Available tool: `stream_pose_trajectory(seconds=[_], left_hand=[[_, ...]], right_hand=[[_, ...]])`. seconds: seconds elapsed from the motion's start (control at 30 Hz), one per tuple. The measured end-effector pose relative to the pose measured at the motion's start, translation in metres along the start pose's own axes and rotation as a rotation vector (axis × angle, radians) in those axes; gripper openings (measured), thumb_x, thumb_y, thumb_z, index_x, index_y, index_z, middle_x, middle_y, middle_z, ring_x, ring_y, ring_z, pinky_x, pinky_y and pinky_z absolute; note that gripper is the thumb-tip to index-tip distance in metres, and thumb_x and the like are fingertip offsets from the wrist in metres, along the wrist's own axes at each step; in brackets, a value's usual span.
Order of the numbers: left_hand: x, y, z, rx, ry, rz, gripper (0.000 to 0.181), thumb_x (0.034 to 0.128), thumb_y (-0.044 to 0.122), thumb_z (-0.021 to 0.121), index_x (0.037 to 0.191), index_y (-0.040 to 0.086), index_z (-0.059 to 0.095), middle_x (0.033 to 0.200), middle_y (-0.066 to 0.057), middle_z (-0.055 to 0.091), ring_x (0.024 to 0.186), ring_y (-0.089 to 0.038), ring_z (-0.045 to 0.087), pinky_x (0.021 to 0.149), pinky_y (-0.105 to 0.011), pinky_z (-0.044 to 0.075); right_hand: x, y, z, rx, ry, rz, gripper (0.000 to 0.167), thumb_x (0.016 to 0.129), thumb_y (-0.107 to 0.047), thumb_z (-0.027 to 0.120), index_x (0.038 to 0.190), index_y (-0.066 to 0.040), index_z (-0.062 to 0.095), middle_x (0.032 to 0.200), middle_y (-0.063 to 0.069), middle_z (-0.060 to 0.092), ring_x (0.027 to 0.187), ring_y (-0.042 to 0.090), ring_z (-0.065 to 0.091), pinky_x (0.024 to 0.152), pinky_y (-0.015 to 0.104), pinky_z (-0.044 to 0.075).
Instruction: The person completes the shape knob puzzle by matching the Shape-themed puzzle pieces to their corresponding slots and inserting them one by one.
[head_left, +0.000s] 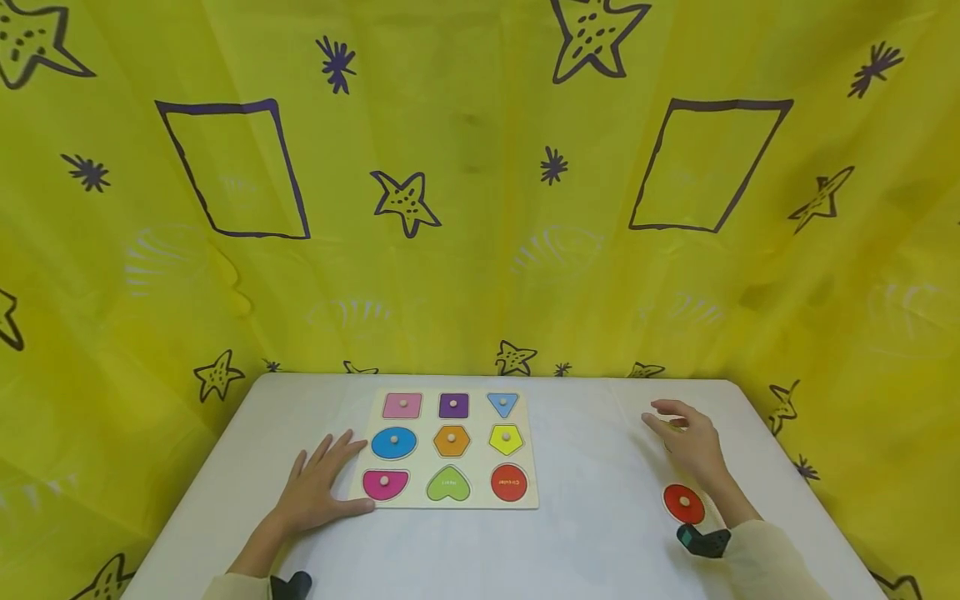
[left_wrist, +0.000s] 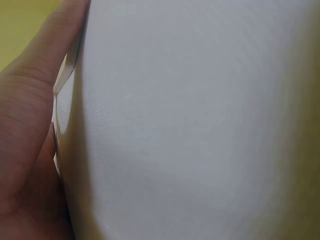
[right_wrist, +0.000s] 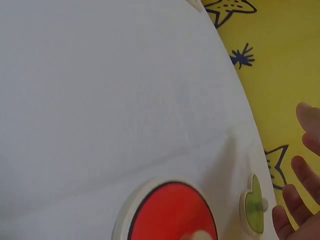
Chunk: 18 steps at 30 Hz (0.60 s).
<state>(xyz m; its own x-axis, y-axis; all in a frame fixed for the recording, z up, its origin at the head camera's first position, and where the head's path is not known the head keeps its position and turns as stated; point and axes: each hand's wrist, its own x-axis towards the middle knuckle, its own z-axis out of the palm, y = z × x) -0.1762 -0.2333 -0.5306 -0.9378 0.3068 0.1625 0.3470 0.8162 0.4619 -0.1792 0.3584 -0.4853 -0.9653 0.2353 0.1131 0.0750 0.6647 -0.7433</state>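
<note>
A cream shape-puzzle board [head_left: 480,450] lies on the white table. My left hand [head_left: 315,487] rests at its left side, fingers spread, with thumb and forefinger touching the edge. In the left wrist view the same hand [left_wrist: 25,130] shows mainly as a thumb. Over the table's right side, my right hand [head_left: 692,442] hovers with loosely bent fingers and holds nothing. Near its fingertips in the right wrist view is a green heart puzzle piece [right_wrist: 254,210] with a knob, mostly hidden in the head view. Beneath the right wrist lies a red round puzzle piece [head_left: 683,504].
Knobbed shapes fill most of the board, including a blue oval [head_left: 384,448] and a yellow pentagon [head_left: 501,447]. The green heart spot [head_left: 448,483] and the red circle spot [head_left: 509,483] show printed words and no knobs. A yellow patterned curtain [head_left: 480,275] surrounds the table [head_left: 592,533].
</note>
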Motion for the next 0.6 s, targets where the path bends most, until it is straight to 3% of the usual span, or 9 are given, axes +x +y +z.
stream_pose_trajectory(seconds=[0.13,0.23,0.37,0.6], left_hand=[[-0.001,-0.002,0.001,0.006,0.016,0.019,0.097,0.0716,0.068,0.081,0.149,0.019,0.051,0.158,-0.021,0.041,0.145,-0.051,0.025,0.111,-0.080,0.010],[0.000,-0.001,-0.002,0.008,-0.008,-0.010,0.098,0.0707,0.068,0.081,0.150,0.019,0.051,0.160,-0.020,0.040,0.148,-0.050,0.024,0.113,-0.079,0.008],[0.002,-0.001,-0.002,0.010,-0.032,-0.032,0.099,0.0708,0.069,0.081,0.151,0.019,0.051,0.161,-0.018,0.039,0.149,-0.049,0.023,0.114,-0.078,0.006],[0.001,-0.005,0.003,0.008,-0.010,-0.013,0.100,0.0697,0.071,0.080,0.150,0.019,0.051,0.160,-0.019,0.039,0.148,-0.049,0.023,0.113,-0.078,0.007]], right_hand=[[-0.005,0.012,-0.010,-0.024,-0.055,0.075,0.059,0.100,-0.048,0.065,0.139,-0.004,0.059,0.141,0.026,0.054,0.122,0.044,0.050,0.083,0.036,0.052],[-0.006,0.023,-0.014,-0.034,-0.063,0.117,0.060,0.100,-0.049,0.064,0.140,-0.004,0.058,0.142,0.027,0.052,0.124,0.047,0.048,0.089,0.045,0.053],[-0.007,0.032,-0.015,-0.039,-0.063,0.134,0.055,0.102,-0.042,0.063,0.139,-0.001,0.059,0.140,0.030,0.050,0.123,0.049,0.046,0.095,0.056,0.049],[-0.007,0.043,-0.013,-0.072,-0.047,0.137,0.054,0.101,-0.038,0.065,0.134,0.004,0.060,0.137,0.035,0.047,0.124,0.053,0.045,0.102,0.069,0.041]])
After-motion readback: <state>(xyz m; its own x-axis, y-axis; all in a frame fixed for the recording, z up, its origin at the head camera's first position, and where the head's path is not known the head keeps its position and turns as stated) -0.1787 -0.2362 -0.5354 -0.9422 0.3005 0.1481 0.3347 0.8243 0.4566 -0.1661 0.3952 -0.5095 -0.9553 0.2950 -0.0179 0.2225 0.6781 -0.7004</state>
